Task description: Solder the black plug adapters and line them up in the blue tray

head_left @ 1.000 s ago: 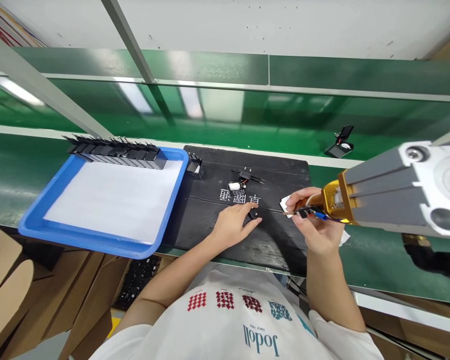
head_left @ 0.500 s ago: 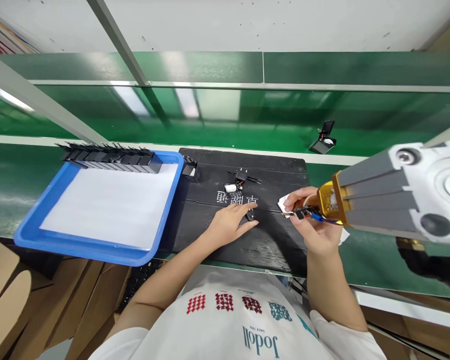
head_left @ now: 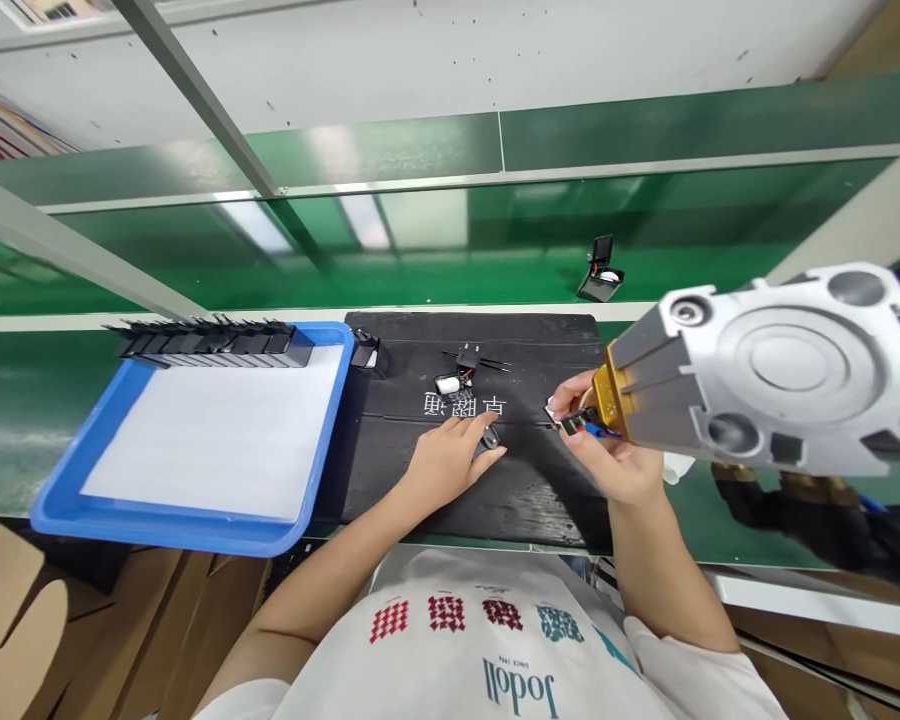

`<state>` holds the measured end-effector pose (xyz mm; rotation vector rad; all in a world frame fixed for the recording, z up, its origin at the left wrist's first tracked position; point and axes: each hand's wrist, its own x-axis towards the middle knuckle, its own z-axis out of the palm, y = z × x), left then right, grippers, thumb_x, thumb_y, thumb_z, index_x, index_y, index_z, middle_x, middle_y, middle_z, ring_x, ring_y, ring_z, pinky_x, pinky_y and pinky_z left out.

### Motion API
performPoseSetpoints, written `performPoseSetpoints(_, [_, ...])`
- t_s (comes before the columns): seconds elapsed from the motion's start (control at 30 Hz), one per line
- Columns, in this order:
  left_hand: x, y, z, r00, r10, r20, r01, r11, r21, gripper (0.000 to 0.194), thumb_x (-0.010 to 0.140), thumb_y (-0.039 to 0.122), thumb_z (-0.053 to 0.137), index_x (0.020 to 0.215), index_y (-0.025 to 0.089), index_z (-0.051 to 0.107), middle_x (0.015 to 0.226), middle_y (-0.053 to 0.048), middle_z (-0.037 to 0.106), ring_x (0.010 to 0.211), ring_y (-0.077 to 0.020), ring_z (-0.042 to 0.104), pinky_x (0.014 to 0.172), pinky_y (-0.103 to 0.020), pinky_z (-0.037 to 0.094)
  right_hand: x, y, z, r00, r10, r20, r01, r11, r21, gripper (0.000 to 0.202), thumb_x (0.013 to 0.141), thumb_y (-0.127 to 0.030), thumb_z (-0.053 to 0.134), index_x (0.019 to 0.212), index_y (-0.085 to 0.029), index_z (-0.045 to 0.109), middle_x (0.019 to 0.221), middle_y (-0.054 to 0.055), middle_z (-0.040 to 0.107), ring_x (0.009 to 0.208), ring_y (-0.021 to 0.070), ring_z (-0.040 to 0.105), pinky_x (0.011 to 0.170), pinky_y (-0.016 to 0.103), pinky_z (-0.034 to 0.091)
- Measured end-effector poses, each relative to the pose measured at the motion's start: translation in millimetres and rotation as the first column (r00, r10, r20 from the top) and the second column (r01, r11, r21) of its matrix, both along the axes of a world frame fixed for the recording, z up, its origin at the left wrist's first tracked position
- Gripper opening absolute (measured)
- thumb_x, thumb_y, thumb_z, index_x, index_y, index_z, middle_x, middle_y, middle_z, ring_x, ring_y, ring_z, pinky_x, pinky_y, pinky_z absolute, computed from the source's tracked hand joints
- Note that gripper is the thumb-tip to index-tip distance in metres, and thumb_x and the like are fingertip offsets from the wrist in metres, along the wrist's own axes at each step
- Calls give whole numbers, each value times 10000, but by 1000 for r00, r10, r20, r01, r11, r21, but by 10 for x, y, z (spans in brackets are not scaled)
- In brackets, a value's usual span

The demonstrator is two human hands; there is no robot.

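My left hand [head_left: 444,464] rests on a black mat [head_left: 390,470], its thumb and fingers closed about a small dark plastic part [head_left: 489,437]. To the right, my right hand [head_left: 622,462] is wrapped round the narrow front end of a bulky grey metal tool [head_left: 664,370]. An amber collar [head_left: 610,400], small black fittings and a blue wire [head_left: 598,431] show at that end. The tool's thin tip points left, toward the part. A small white piece [head_left: 551,407] lies by my right fingertips; whether they grip it I cannot tell.
A blue tray [head_left: 328,430] on the left carries a row of black cases [head_left: 217,345]. An opened black adapter with wires [head_left: 461,375] lies on the mat. One black case [head_left: 369,355] stands beside the tray, another opened one [head_left: 601,275] on the green surface behind.
The view has shifted, and the metal tool has turned so that more of its end face shows. Its tip has moved slightly left with my right hand. My left hand keeps its hold.
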<state>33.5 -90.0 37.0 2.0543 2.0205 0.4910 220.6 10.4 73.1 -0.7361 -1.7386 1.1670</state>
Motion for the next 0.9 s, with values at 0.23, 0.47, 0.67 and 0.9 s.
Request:
performPoseSetpoints(0.23, [4, -29, 44, 1000, 28, 9, -28, 999, -30, 355, 923, 455, 567, 1176, 216, 639, 854, -67, 720, 850, -227, 709, 716, -288, 540, -11, 26, 55, 999, -3, -34, 4, 1000, 9, 397, 727, -483, 759, 1027, -271, 610, 844, 49, 634, 755, 241, 627, 661, 394, 553])
performPoseSetpoints(0.47, [-62, -52, 176, 985, -20, 168, 35, 996, -83, 345, 936, 349, 539, 1238, 201, 615, 986, -89, 741, 945, -238, 715, 772, -324, 566, -9, 69, 89, 999, 15, 37, -21, 986, 162, 205, 815, -405, 655, 901, -222, 624, 840, 53, 646, 744, 207, 618, 664, 354, 521])
performPoseSetpoints(0.67, [-106, -73, 188, 958, 6, 286, 20, 996, -89, 363, 910, 320, 570, 1259, 227, 611, 1106, -88, 743, 994, -239, 714, 853, -360, 584, -22, 68, -90, 994, -92, 60, 78, 977, 199, 261, 831, -482, 631, 897, -229, 630, 820, 35, 646, 713, 183, 600, 641, 330, 501])
performPoseSetpoints(0.9, [-27, -91, 12, 964, 54, 259, -53, 999, -12, 354, 922, 340, 520, 1256, 259, 607, 1134, -77, 735, 1021, -248, 709, 871, -376, 590, -6, 37, -30, 997, -27, 67, 23, 998, 59, 310, 793, -380, 739, 1059, -257, 636, 900, 28, 681, 749, 186, 639, 659, 325, 540])
